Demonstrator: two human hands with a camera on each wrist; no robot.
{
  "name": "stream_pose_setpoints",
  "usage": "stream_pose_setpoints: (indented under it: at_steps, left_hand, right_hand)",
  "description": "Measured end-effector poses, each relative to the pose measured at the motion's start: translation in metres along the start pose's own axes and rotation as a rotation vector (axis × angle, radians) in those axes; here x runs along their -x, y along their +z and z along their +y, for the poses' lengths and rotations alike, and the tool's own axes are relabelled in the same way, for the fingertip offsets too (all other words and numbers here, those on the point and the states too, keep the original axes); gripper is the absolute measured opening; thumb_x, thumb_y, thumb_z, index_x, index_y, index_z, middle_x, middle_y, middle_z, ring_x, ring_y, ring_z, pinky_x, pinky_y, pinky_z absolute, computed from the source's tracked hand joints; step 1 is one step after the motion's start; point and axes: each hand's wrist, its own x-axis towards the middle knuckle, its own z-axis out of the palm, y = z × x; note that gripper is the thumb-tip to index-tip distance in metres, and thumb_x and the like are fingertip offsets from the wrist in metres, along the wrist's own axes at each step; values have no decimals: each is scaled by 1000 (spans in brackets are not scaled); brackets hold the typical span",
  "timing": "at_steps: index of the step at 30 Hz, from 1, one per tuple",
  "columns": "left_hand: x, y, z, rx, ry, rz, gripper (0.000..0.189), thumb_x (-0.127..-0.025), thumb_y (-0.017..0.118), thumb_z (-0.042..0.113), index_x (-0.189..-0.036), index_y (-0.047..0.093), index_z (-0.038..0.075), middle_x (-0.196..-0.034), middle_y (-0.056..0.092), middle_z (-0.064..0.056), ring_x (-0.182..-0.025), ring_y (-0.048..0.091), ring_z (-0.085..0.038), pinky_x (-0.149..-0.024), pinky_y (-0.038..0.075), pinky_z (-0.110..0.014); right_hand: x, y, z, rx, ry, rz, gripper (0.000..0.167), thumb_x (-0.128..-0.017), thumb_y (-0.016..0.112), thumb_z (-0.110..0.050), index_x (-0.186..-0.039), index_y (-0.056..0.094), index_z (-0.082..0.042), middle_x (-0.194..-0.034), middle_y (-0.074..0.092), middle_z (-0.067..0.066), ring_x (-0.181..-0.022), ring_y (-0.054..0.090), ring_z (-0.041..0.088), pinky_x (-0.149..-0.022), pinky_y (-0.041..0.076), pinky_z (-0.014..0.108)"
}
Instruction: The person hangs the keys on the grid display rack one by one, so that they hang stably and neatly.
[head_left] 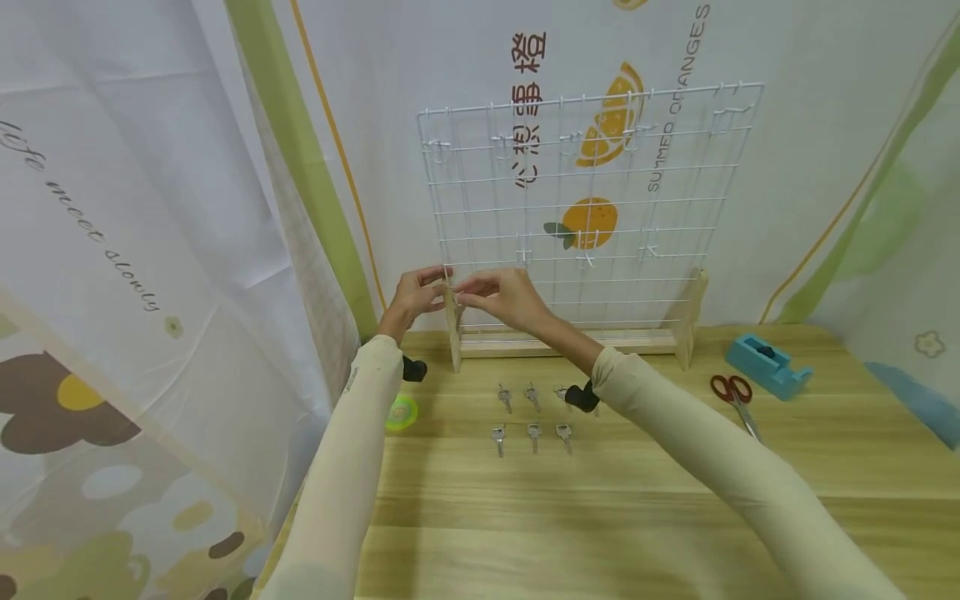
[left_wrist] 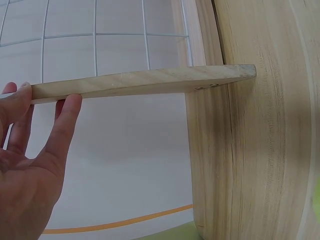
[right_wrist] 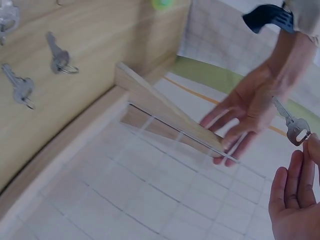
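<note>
Key in hand: Your right hand [head_left: 513, 300] pinches one silver key [right_wrist: 291, 122] by its head end, between thumb and finger. The key is in the air, near the left post of the wire rack.
Key direction: In the right wrist view its long axis is slanted; the blade points to the upper left, on the side of the table, and the head is at your fingertips.
Left grip: Your left hand [head_left: 416, 296] holds the upper part of the wooden post [left_wrist: 135, 82], thumb on one side and fingers on the other.
Rack: The white wire rack [head_left: 573, 176] stands upright, with white hooks [head_left: 651, 250] on it.
Keys on table: The other keys [head_left: 534, 433] lie in two rows before the rack, blades toward you; your right wrist camera [head_left: 581, 398] partly covers the upper row.
Writing: The back curtain [head_left: 480, 50] reads "SUMMER ORANGES" and "心想事橙"; the left curtain [head_left: 225, 250] reads "life meet slowly".
Surface: The table [head_left: 600, 533] has wood grain. At right are red-handled scissors [head_left: 731, 389] and a blue tape dispenser [head_left: 768, 367]; at left, a yellow-green round thing [head_left: 402, 412].
Room: Curtains with printed oranges and flowers stand around you.
</note>
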Motion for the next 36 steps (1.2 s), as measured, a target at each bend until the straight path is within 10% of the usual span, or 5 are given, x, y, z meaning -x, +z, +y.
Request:
stream_pose_setpoints:
  at_steps: [36]
  left_hand:
    - [4,1,-1,-10,31,12,38,-106,57,-1,-143,61,0,-156,50,-13,-139,53,-32,-107,54,-49]
  right_hand:
    - [-91,-55,-79,-8,-203,355,18,-95,79,-12,-111,80,-4,-103,80,7,-87,74,13,-82,61,22]
